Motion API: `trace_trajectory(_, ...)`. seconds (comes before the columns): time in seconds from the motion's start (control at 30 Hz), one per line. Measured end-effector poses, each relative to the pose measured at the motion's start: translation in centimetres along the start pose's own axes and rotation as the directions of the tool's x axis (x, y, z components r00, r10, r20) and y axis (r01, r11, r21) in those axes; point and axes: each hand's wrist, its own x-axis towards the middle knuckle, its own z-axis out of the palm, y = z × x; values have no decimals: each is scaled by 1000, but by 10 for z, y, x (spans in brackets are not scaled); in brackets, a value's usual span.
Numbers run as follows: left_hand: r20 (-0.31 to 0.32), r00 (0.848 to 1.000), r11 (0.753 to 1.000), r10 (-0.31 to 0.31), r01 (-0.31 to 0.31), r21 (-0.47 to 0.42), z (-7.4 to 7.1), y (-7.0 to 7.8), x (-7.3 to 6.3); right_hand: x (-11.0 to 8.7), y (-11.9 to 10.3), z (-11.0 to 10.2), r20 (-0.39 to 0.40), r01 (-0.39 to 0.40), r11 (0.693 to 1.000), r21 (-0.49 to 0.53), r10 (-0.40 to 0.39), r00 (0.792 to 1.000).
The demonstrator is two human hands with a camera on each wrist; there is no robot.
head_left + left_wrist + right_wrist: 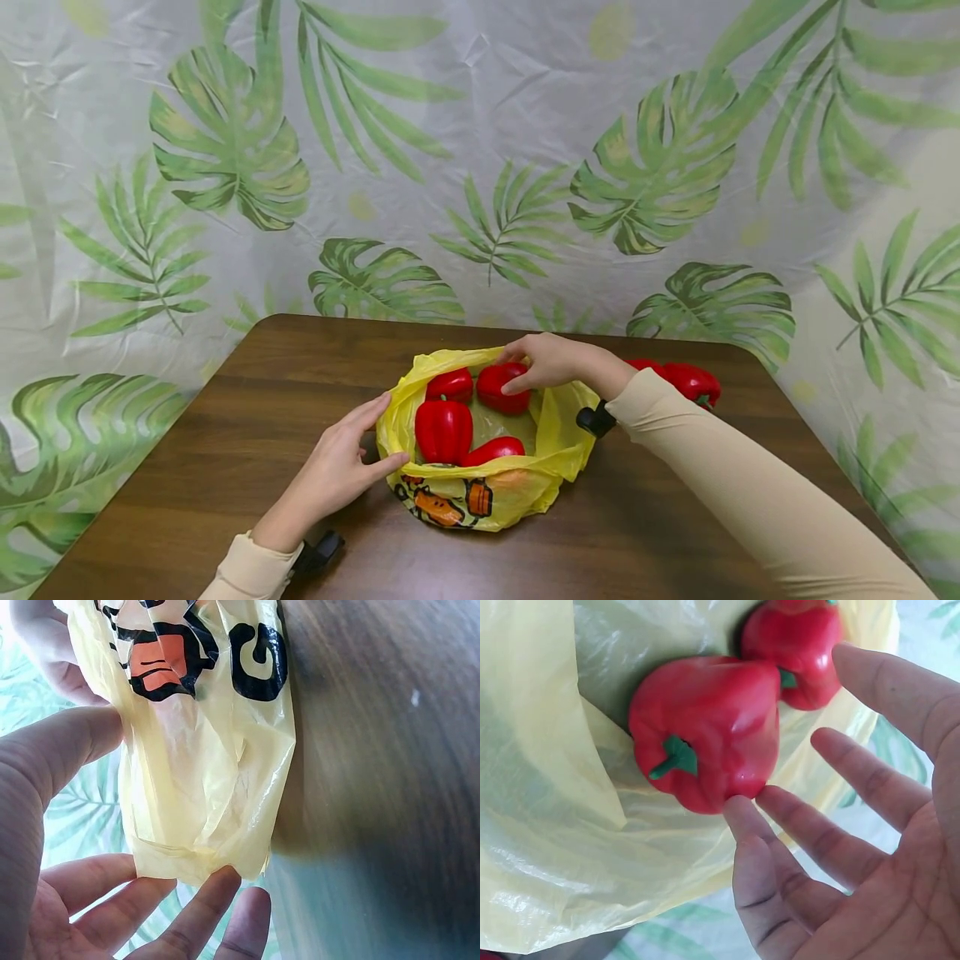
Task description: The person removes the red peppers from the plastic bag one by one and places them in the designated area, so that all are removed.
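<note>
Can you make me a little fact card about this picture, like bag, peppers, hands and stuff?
Bag: yellow, open, orange-and-black pictures on its front
Peppers in bag: four red ones showing, the front right one partly hidden
Outside bag: a red pepper behind the right sleeve, more red beside it
Left hand: touching the bag's side
Right hand: touching the back right pepper
Table: brown, wood-look
Backdrop: pale, green leaves

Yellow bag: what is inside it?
Four red peppers, one by the right hand. The bag's front wall covers part of the front pepper; anything beneath them cannot be seen.
</note>
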Motion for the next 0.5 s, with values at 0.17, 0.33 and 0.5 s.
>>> trace_trajectory(0.17,-6,1000,1000,10,-10,1,-2,1,0,1,0,2,2,-15,1000,9,15,1000)
trace_trajectory(0.33,-6,1000,1000,7,-7,-1,-3,2,0,-1,-1,3,4,8,1000,8,-8,1000)
trace_trajectory(0.5,-6,1000,1000,3,-3,-1,-3,3,-1,-3,1,3,12,15,1000,21,-16,1000)
